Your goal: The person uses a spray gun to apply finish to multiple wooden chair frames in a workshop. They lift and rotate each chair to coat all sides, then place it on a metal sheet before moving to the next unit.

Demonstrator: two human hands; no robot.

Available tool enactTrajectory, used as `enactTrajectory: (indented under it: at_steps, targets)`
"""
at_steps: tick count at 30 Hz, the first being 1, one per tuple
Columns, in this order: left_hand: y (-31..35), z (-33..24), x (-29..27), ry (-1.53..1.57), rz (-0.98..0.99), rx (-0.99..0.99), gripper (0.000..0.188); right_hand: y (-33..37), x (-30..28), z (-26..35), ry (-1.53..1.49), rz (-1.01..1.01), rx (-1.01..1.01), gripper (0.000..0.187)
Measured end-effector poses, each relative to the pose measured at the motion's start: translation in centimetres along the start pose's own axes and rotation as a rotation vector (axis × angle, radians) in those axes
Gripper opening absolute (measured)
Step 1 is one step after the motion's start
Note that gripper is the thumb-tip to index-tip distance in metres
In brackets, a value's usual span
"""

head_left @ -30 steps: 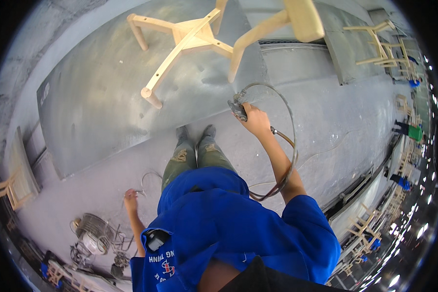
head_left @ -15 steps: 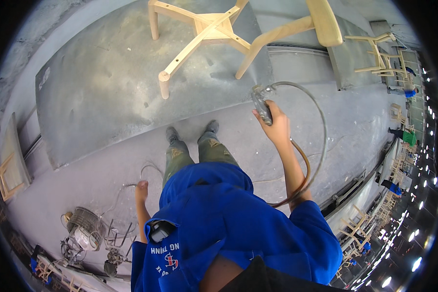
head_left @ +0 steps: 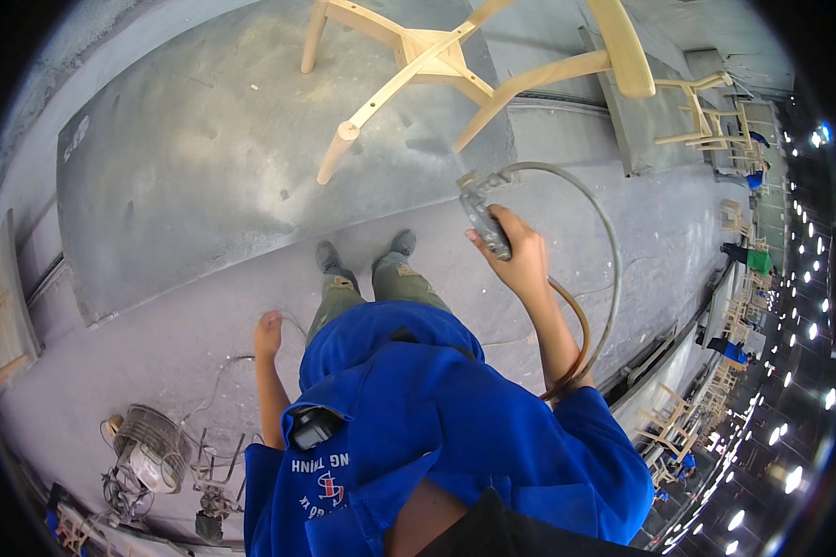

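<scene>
My right hand [head_left: 522, 252] is wrapped round the handle of a spray gun [head_left: 481, 215], whose head points toward the bench. A clear hose [head_left: 613, 223] loops from the gun's head and a brown hose [head_left: 581, 325] runs along my forearm. Ahead, a pale wooden chair frame [head_left: 432, 54] rests on a large grey bench [head_left: 195, 186]; its top is cut by the picture edge. The gun is apart from the frame's nearest legs. My left hand [head_left: 267, 332] hangs low at my side, fingers curled, with a thin hose passing close by; what it holds is hidden.
A round wire-caged fan-like machine [head_left: 156, 450] and a metal stand [head_left: 218, 473] are on the floor at the lower left. Another wooden frame [head_left: 5, 334] leans at far left. More chair frames [head_left: 701, 116] and people in work clothes line the right side.
My right hand and the spray gun have moved slightly left and nearer to me, away from the chair frame. My left hand has risen a little. The whole view has shifted slightly.
</scene>
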State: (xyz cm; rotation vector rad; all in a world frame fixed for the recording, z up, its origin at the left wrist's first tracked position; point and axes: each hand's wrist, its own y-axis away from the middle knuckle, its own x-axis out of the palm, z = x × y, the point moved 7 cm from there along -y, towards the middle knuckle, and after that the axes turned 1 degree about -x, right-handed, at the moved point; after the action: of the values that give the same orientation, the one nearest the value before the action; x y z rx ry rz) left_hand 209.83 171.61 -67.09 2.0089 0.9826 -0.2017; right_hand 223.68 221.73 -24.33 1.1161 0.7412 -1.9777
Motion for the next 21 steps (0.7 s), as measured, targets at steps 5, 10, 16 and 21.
enactTrajectory:
  at_steps: [5,10,16,21]
  targets:
    - [1.3,5.8,0.2,0.078,0.067,-0.155,0.034,-0.1,1.5,0.7,-0.162,0.176,0.173,0.05]
    - [2.1,6.5,-1.1,0.127,0.015,-0.139,0.032,-0.6,1.1,3.8,-0.116,0.014,-0.056,0.045]
    - [2.6,4.0,-2.8,0.22,-0.048,-0.061,0.034,0.1,7.4,4.2,-0.111,0.343,0.039,0.049]
    - [1.4,3.5,-2.9,0.139,0.021,-0.073,0.035,0.0,4.4,5.1,-0.119,0.259,-0.017,0.054]
